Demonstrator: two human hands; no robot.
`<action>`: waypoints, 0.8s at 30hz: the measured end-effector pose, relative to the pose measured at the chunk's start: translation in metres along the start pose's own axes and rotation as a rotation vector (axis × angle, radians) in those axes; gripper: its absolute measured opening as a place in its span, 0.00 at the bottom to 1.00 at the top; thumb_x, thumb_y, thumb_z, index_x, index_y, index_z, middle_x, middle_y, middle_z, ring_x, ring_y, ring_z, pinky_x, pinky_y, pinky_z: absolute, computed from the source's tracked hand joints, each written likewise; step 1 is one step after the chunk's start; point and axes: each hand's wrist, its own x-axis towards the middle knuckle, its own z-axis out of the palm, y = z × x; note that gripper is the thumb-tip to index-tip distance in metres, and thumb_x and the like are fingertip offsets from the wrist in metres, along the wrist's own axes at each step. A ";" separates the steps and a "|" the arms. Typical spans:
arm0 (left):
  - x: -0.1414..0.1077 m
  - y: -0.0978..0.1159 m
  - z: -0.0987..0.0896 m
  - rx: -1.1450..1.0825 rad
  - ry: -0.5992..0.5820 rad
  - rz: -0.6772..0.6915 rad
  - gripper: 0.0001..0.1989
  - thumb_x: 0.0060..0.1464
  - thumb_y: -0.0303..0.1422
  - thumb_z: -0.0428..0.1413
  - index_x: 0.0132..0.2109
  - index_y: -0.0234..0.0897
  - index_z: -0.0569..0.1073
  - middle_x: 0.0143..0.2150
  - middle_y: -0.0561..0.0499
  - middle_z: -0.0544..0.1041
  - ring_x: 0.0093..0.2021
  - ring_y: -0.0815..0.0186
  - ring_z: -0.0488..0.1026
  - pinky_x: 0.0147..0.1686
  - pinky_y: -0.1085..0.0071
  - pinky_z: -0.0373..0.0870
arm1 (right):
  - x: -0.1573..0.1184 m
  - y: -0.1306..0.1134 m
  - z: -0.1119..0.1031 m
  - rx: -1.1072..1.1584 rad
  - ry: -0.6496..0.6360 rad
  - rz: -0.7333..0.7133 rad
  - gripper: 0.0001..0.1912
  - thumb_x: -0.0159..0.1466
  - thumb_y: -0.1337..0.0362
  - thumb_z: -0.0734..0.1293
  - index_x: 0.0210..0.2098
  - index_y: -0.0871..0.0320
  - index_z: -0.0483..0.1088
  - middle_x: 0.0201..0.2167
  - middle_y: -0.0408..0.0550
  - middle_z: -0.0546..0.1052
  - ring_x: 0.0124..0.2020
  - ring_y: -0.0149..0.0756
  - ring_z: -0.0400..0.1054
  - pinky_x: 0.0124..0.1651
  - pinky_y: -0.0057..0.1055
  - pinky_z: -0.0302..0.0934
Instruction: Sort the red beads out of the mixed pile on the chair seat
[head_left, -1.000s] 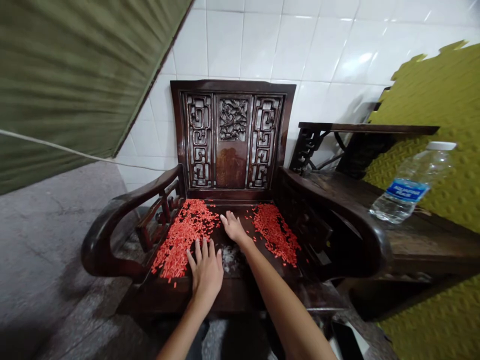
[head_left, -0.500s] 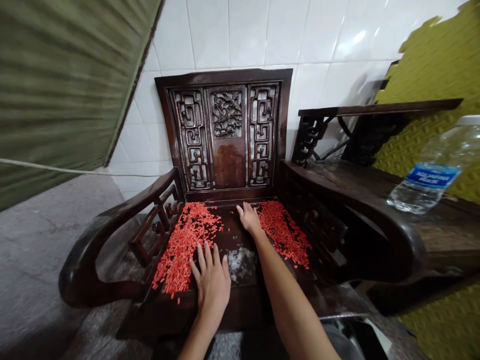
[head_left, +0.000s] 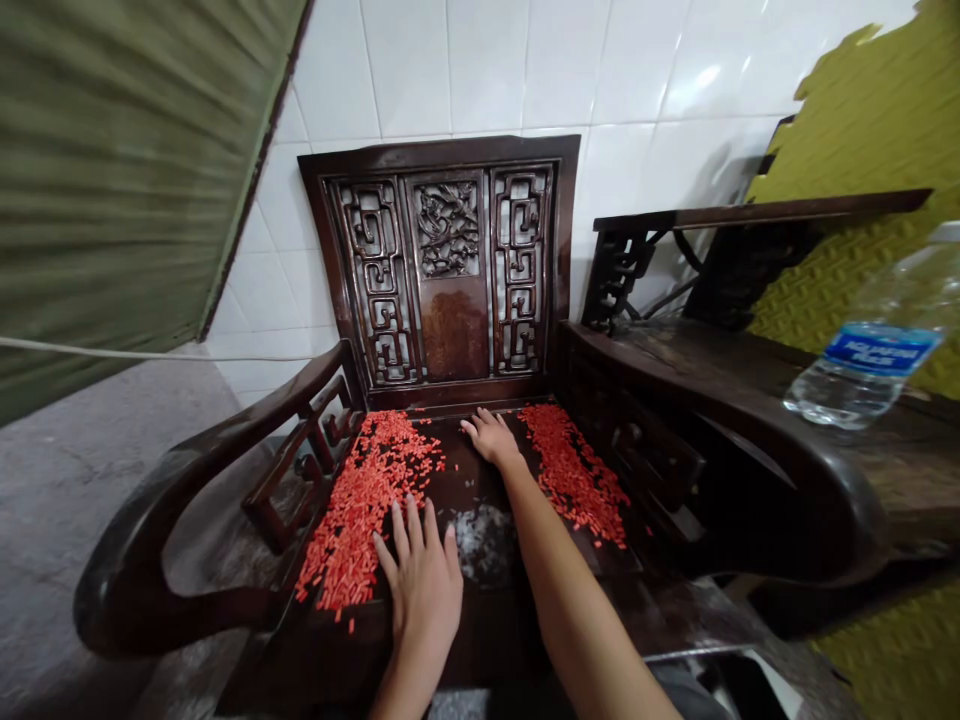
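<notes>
Small red pieces lie in two spreads on the seat of a dark carved wooden chair (head_left: 452, 387), a left spread (head_left: 360, 505) and a right spread (head_left: 574, 470). A patch of small whitish pieces (head_left: 484, 540) sits between them near the front. My left hand (head_left: 426, 585) rests palm down with fingers spread, its fingertips at the edge of the left red spread. Toward the backrest, my right hand (head_left: 489, 436) lies on the dark seat with fingers apart, just left of the right spread. Neither hand shows anything in its grip.
A clear plastic bottle with a blue label (head_left: 862, 370) leans on a dark wooden surface (head_left: 922, 470) at the right. Curved armrests (head_left: 180, 470) flank the seat. Behind are white wall tiles (head_left: 480, 70), yellow foam mats (head_left: 870, 120) and a green cloth (head_left: 135, 150).
My right hand has shifted slightly left along the back of the seat. My left hand stays spread in nearly the same place. The camera view has moved a little.
</notes>
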 end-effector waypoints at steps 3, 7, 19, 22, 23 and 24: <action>0.001 0.001 0.000 -0.004 -0.025 -0.012 0.27 0.71 0.38 0.41 0.69 0.31 0.66 0.75 0.38 0.55 0.76 0.44 0.45 0.70 0.34 0.42 | 0.008 0.010 0.000 0.004 0.004 0.040 0.32 0.75 0.47 0.53 0.68 0.62 0.65 0.72 0.56 0.60 0.75 0.41 0.46 0.75 0.40 0.34; 0.001 0.001 0.001 -0.009 -0.055 -0.011 0.28 0.71 0.39 0.42 0.70 0.30 0.64 0.75 0.38 0.53 0.76 0.43 0.45 0.70 0.33 0.41 | 0.007 0.040 -0.014 -0.001 0.026 0.125 0.35 0.76 0.50 0.52 0.69 0.71 0.60 0.73 0.65 0.55 0.76 0.48 0.43 0.75 0.44 0.32; 0.002 0.002 -0.002 -0.043 -0.028 -0.046 0.27 0.71 0.37 0.41 0.69 0.31 0.66 0.74 0.38 0.56 0.75 0.43 0.48 0.69 0.34 0.42 | -0.030 -0.030 -0.006 0.087 0.015 0.034 0.35 0.76 0.47 0.47 0.71 0.63 0.59 0.72 0.57 0.59 0.75 0.46 0.48 0.74 0.46 0.40; 0.001 0.002 -0.004 -0.047 -0.019 -0.044 0.27 0.71 0.37 0.41 0.69 0.31 0.66 0.74 0.37 0.56 0.75 0.43 0.48 0.69 0.33 0.42 | -0.043 -0.043 -0.002 0.108 0.018 0.027 0.35 0.76 0.47 0.47 0.71 0.62 0.60 0.72 0.56 0.60 0.74 0.45 0.49 0.75 0.43 0.40; 0.001 0.002 -0.004 -0.043 -0.014 -0.044 0.26 0.71 0.37 0.41 0.69 0.31 0.66 0.74 0.37 0.56 0.75 0.43 0.48 0.69 0.33 0.42 | -0.047 -0.043 -0.003 0.113 0.022 0.031 0.34 0.76 0.47 0.47 0.71 0.62 0.60 0.71 0.57 0.61 0.74 0.45 0.50 0.75 0.42 0.39; 0.001 0.002 -0.004 -0.039 -0.008 -0.045 0.26 0.71 0.37 0.41 0.69 0.31 0.67 0.74 0.36 0.57 0.75 0.43 0.48 0.69 0.32 0.42 | -0.049 -0.042 -0.004 0.118 0.028 0.035 0.34 0.76 0.48 0.48 0.70 0.61 0.61 0.71 0.57 0.62 0.74 0.46 0.50 0.75 0.42 0.39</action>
